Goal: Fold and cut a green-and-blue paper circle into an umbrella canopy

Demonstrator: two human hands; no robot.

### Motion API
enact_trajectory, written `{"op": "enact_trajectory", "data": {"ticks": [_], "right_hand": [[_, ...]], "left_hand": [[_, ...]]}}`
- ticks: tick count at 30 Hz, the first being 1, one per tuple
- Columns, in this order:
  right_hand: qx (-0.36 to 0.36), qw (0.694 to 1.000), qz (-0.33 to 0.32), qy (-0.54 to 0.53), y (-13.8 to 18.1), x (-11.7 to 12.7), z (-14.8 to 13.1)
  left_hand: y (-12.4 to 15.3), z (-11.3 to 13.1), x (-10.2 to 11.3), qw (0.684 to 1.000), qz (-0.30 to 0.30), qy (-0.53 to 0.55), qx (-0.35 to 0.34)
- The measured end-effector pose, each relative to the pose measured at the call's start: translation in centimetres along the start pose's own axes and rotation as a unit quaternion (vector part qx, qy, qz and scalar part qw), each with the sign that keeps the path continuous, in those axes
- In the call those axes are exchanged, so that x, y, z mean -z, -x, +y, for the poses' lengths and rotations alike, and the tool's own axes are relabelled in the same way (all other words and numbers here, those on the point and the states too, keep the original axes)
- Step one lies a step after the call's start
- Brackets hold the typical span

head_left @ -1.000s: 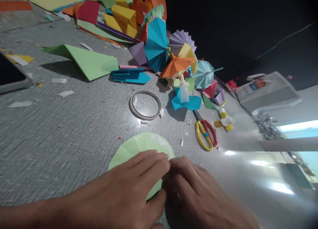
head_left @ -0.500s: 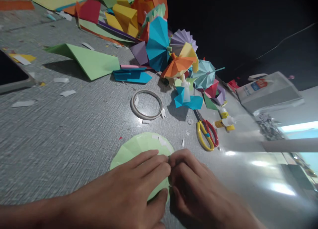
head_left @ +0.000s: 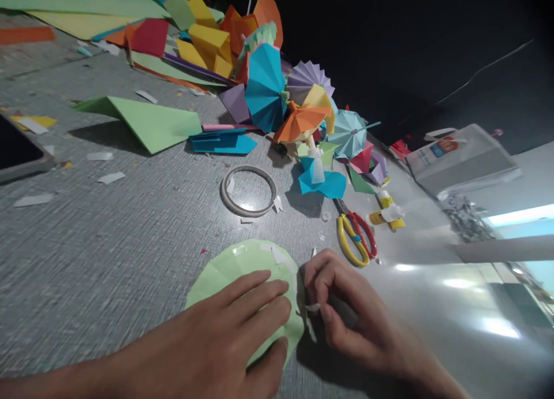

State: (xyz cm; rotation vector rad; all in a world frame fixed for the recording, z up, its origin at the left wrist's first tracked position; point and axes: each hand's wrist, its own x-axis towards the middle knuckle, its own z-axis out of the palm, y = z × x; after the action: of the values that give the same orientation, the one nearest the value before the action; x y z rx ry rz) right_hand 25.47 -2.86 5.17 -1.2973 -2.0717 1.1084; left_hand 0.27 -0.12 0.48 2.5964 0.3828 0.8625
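A round, pale green pleated paper disc lies on the grey table. My left hand rests flat across it, fingers stretched out and pressing it down. White tape strips follow its upper right rim. Just off the disc's right side, my right hand is closed, thumb and forefinger pinching a small curled white paper strip. Beyond the disc lies a roll of tape. A pair of scissors with yellow and red handles lies past my right hand.
Folded paper umbrellas crowd the far side. A glue bottle stands on blue paper, near yellow-labelled tubes. A folded green sheet and a phone lie to the left. White scraps dot the table. A white bag stands at right.
My right hand has moved right, away from the disc's edge, with a white paper strip now visible in its fingers. My left hand stays on the disc. The view has shifted slightly.
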Motion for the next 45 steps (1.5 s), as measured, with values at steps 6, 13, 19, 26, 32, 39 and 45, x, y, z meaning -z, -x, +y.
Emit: {"op": "enact_trajectory", "data": {"ticks": [6,13,19,26,32,39,45], "right_hand": [[0.022,0.987,0.127,-0.092,0.0,-1.5,2.0],[0.086,0.977,0.191,0.043,0.0,-1.2,1.8],[0.117,0.978,0.133,0.108,-0.1,-1.1,1.1],[0.134,0.977,0.094,0.135,-0.3,-1.5,1.1],[0.206,0.971,0.056,0.107,0.0,-1.2,1.3],[0.26,0.954,-0.01,0.148,0.4,-1.6,0.9],[0.229,0.962,-0.028,0.145,0.6,-1.6,0.0]], "left_hand": [[0.0,-0.5,-0.8,0.999,0.022,-0.033,-0.036],[0.1,-0.5,-1.2,0.996,0.056,-0.064,-0.026],[0.8,-0.4,-1.8,0.995,0.058,-0.08,-0.034],[0.8,-0.6,-2.1,0.993,0.048,-0.097,-0.052],[0.7,-0.9,-2.3,0.991,0.042,-0.112,-0.065],[0.8,-0.4,-2.6,0.992,0.057,-0.11,-0.034],[0.3,-0.5,-1.9,0.994,0.075,-0.075,-0.015]]}}
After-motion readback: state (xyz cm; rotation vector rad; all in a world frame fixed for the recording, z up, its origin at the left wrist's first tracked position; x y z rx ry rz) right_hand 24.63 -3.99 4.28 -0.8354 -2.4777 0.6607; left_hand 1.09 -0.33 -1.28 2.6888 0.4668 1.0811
